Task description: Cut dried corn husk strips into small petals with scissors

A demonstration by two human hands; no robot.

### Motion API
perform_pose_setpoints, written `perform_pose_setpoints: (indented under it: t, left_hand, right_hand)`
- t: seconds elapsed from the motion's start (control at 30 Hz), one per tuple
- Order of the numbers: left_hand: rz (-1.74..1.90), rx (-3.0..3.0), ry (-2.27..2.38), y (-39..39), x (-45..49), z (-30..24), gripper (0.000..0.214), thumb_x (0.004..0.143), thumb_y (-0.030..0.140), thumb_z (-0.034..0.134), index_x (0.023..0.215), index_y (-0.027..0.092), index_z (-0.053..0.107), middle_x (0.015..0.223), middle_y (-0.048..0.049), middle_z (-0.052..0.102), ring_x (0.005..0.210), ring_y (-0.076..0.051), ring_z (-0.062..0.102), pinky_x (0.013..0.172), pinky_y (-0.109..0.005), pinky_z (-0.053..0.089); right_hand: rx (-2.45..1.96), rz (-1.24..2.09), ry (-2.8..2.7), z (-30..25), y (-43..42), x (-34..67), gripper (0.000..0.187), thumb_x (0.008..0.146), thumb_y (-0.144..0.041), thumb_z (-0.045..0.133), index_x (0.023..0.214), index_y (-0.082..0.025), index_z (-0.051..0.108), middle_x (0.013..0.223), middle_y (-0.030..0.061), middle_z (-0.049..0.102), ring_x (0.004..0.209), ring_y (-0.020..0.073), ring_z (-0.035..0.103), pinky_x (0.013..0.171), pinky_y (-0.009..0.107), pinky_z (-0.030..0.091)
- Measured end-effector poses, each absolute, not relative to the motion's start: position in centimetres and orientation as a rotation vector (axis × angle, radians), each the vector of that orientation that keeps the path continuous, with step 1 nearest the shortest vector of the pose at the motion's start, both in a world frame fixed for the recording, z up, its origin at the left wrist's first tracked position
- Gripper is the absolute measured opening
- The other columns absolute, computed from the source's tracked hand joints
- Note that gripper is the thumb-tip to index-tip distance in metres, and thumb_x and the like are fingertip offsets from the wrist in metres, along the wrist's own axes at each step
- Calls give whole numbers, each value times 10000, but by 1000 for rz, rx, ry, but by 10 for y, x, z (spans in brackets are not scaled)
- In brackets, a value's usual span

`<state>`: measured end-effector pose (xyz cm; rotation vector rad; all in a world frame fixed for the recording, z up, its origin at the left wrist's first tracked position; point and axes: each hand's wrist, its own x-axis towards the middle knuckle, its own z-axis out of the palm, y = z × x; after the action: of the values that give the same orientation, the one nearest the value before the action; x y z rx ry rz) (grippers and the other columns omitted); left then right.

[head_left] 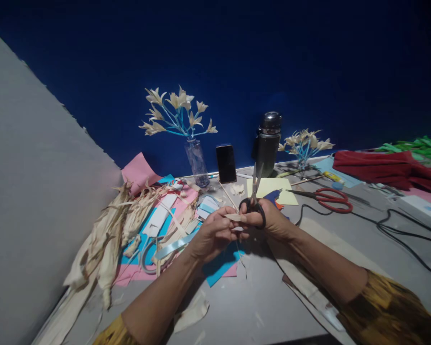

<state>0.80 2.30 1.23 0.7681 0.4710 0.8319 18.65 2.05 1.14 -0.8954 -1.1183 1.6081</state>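
Over the middle of the table, my left hand (215, 231) is closed on a small pale piece of corn husk (233, 217), pinched by its fingertips. My right hand (274, 223) meets it from the other side, with its thumb at the same piece. Black-handled scissors (254, 188) are hooked on my right hand, their blades pointing up and slightly parted. Some right-hand fingers are hidden behind the scissor handle. Beneath the hands lies blue paper (221, 268). A blue glue gun (273, 195) is partly covered by my right hand.
Dried corn husks (111, 239) and coloured paper pile up at the left. Behind stand husk flowers (179, 103) in a clear bottle (197, 163), a phone (226, 164) and a dark flask (267, 151). Red-handled scissors (333, 200), a black cable (391, 227) and red cloth (377, 167) lie right.
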Motion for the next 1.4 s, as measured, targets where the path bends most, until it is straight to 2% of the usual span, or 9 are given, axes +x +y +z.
perform_pose_setpoints:
  t: [0.17, 0.3, 0.4, 0.6, 0.8, 1.0, 1.17, 1.27, 1.4]
  left_hand:
    - [969, 851, 707, 18, 20, 12, 256, 645, 235, 841, 753, 129, 634, 745, -17, 623, 637, -116, 620, 639, -230, 471]
    - [964, 809, 743, 18, 21, 11, 218, 663, 230, 815, 688, 129, 624, 708, -23, 623, 618, -109, 593, 625, -230, 467]
    - [933, 716, 729, 19, 18, 11, 179, 663, 203, 788, 696, 130, 628, 672, -32, 621, 622, -115, 574, 620, -237, 468]
    - [929, 614, 670, 22, 13, 15, 178, 677, 195, 782, 703, 137, 616, 656, -23, 601, 638, -115, 564, 613, -228, 461]
    - [903, 697, 724, 21, 15, 13, 202, 686, 238, 807, 761, 118, 662, 651, -27, 615, 595, -100, 547, 597, -217, 442]
    - [862, 699, 646, 17, 18, 8, 228, 686, 272, 816, 720, 118, 650, 647, -42, 619, 609, -109, 560, 621, -229, 465]
    - [936, 785, 731, 21, 15, 12, 224, 703, 277, 810, 733, 144, 632, 751, -60, 665, 730, -151, 631, 654, -247, 502]
    - [1009, 991, 865, 28, 11, 13, 197, 719, 251, 795, 734, 148, 628, 826, -79, 698, 786, -180, 672, 689, -276, 525]
    - [1027, 1031, 912, 35, 8, 16, 171, 677, 188, 780, 732, 150, 623, 709, -46, 668, 681, -163, 651, 641, -272, 514]
  right_hand:
    - [-936, 1489, -1135, 5, 22, 180, 319, 646, -316, 848, 801, -167, 614, 629, -10, 624, 550, 138, 569, 545, 247, 422]
    - [-944, 1537, -1070, 6, 18, 175, 344, 604, -310, 859, 793, -181, 602, 625, -11, 626, 550, 160, 588, 560, 272, 445]
    - [-910, 1609, -1028, 7, 17, 177, 317, 637, -304, 830, 838, -190, 611, 678, 1, 641, 606, 169, 598, 591, 280, 455]
    - [-858, 1518, -1100, 9, 23, 184, 264, 644, -318, 804, 768, -165, 627, 631, -30, 544, 532, 97, 439, 508, 233, 348]
    - [-809, 1581, -1126, 9, 19, 176, 326, 652, -351, 833, 824, -178, 616, 681, 22, 666, 618, 181, 609, 614, 295, 493]
    - [-764, 1697, -1081, 9, 18, 178, 304, 661, -342, 833, 791, -179, 612, 634, 17, 643, 577, 179, 597, 591, 306, 501]
    - [-662, 1707, -975, 14, 26, 187, 238, 651, -275, 812, 727, -161, 618, 622, -31, 512, 536, 95, 460, 523, 220, 374]
    - [-719, 1637, -979, 17, 30, 192, 229, 661, -284, 789, 686, -163, 597, 600, -43, 453, 514, 82, 371, 483, 220, 297]
    - [-836, 1562, -964, 19, 33, 196, 253, 657, -319, 777, 666, -174, 570, 559, -60, 396, 502, 86, 304, 470, 232, 238]
